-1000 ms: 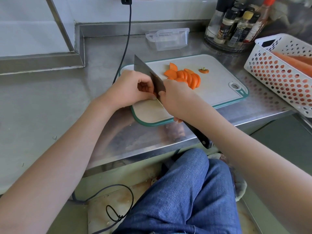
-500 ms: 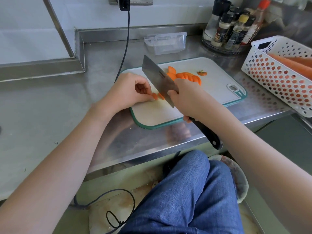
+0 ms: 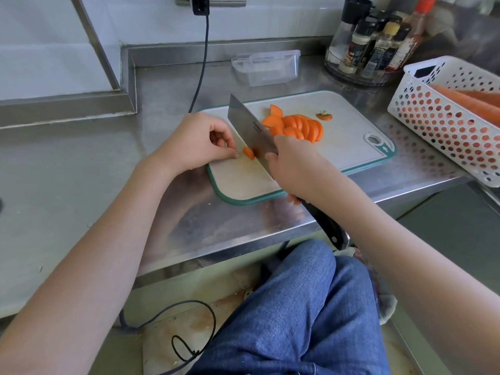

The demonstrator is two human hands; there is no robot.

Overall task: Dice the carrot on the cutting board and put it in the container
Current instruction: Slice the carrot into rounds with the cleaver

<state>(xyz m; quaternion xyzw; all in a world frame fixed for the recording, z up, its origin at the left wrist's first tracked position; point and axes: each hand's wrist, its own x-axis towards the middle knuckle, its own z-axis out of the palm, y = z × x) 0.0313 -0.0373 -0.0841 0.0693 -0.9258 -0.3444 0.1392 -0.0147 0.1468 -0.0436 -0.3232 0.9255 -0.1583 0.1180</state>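
Note:
A white cutting board (image 3: 349,136) with a teal rim lies on the steel counter. A fan of orange carrot slices (image 3: 297,125) sits on its far middle, with the carrot's stem end (image 3: 324,115) just to their right. My right hand (image 3: 292,161) grips the cleaver (image 3: 249,128), whose blade stands edge-down on the board. A small carrot piece (image 3: 248,152) lies just left of the blade. My left hand (image 3: 197,143), fingers curled, touches that piece with its fingertips. A clear plastic container (image 3: 266,66) stands behind the board.
A white perforated basket (image 3: 443,115) with whole carrots sits at the right. A rack of spice bottles (image 3: 370,50) stands at the back right. A black power cord (image 3: 201,69) hangs from the wall socket down to the counter near the board's left corner.
The cleaver has lifted from between my hands and come down a little to the right. My left hand has drawn back, which uncovers a small carrot piece beside the blade.

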